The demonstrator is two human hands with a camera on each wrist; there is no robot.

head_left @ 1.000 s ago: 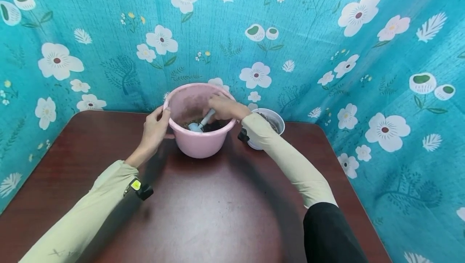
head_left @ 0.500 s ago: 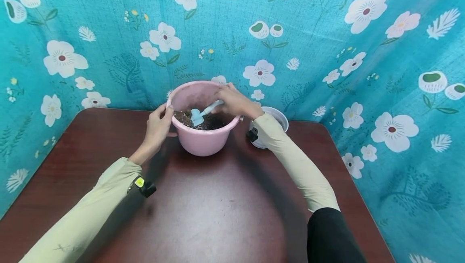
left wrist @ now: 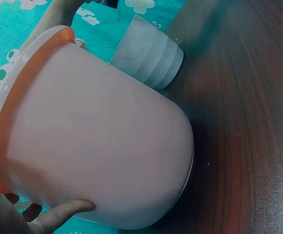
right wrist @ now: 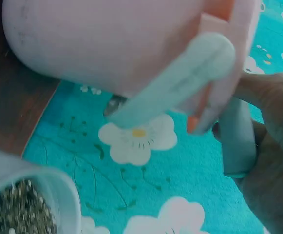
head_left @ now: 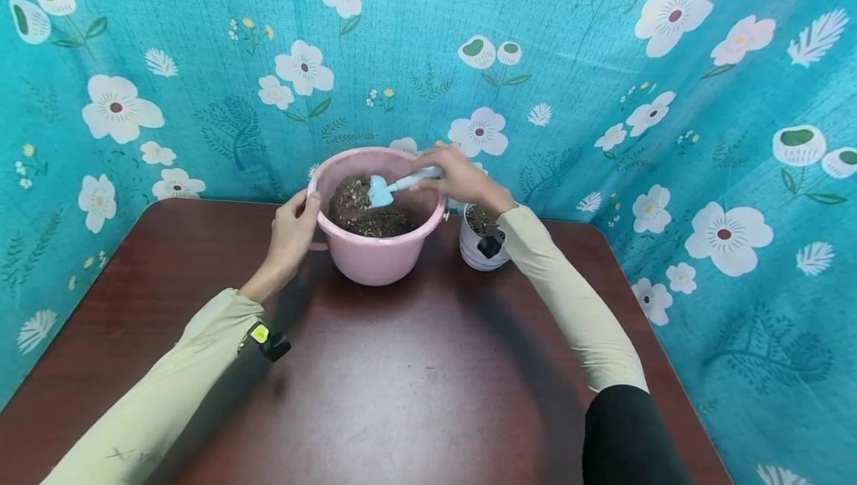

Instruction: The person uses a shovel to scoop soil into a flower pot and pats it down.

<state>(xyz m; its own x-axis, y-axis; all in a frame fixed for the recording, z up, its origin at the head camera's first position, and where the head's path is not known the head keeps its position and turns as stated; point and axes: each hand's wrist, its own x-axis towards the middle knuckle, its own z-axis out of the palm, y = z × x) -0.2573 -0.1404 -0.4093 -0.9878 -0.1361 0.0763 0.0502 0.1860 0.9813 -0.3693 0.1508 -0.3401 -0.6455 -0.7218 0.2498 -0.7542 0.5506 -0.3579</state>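
Note:
A pink bucket (head_left: 375, 262) stands on the table with dark soil (head_left: 380, 225) inside. My left hand (head_left: 288, 239) grips its left rim, and one finger lies along the outer wall in the left wrist view. In my right hand (head_left: 462, 175) is the handle of a light blue trowel (head_left: 382, 192). The trowel's blade hangs inside the bucket, above the soil. A blurred brown mass of soil shows left of the blade; whether it is loose in the air or against the wall, I cannot tell. The right wrist view shows the trowel's handle (right wrist: 238, 141) in my fingers.
A white ribbed pot (head_left: 477, 253) holding soil stands right of the bucket, partly behind my right forearm. A pale bucket handle (right wrist: 170, 83) hangs from the bucket's side. Behind the brown table (head_left: 375, 381) hangs a blue flowered curtain (head_left: 402, 46).
My right hand has moved up and right with the trowel, lifting the blade from the soil. More of the white pot shows. My left hand keeps its grip on the rim.

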